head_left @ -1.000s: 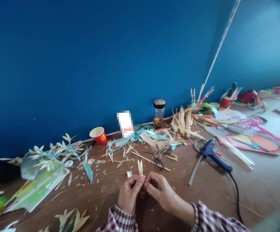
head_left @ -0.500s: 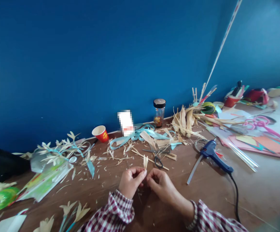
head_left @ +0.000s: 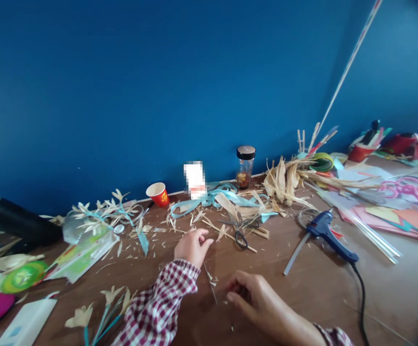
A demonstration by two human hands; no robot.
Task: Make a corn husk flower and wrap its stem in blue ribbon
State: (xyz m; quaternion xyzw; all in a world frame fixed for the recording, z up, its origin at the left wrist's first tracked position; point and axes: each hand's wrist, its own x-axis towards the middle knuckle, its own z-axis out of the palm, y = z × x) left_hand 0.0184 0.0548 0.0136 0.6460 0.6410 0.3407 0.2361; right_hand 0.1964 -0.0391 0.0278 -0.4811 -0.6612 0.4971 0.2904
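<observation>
At the far left a black cylinder (head_left: 14,221) lies on the brown tabletop (head_left: 302,288), with a green roll (head_left: 23,276) near it. Next comes a plastic packet (head_left: 82,250), with husk flowers tied with blue ribbon (head_left: 104,214) behind it. More husk flowers on blue stems (head_left: 101,312) lie at the near edge, beside the checked sleeve. A red paper cup (head_left: 158,193) stands tilted by the blue wall.

The left hand (head_left: 192,246) reaches forward over the tabletop. Its fingers (head_left: 203,238) are loosely clenched, thumb against forefinger, and nothing shows between them. Just right of them lies a small pale husk petal (head_left: 222,232), apart from the hand and flat among the shavings. Its long axis slants, with the tip up and to the right, away from the person. A thin husk sliver (head_left: 210,278) lies between the two hands, running from upper left to lower right.

Black-handled scissors (head_left: 240,237) lie just beyond the petal on a litter of husk strips, and a black-lidded jar (head_left: 245,166) stands upright at the wall. The right hand (head_left: 255,298) rests low on the tabletop with its fingers folded under; I cannot tell whether they pinch anything. Farther right are a pile of dry husks (head_left: 284,180), a blue glue gun (head_left: 329,233) with its nozzle pointing up-left, and coloured paper sheets (head_left: 392,216).
</observation>
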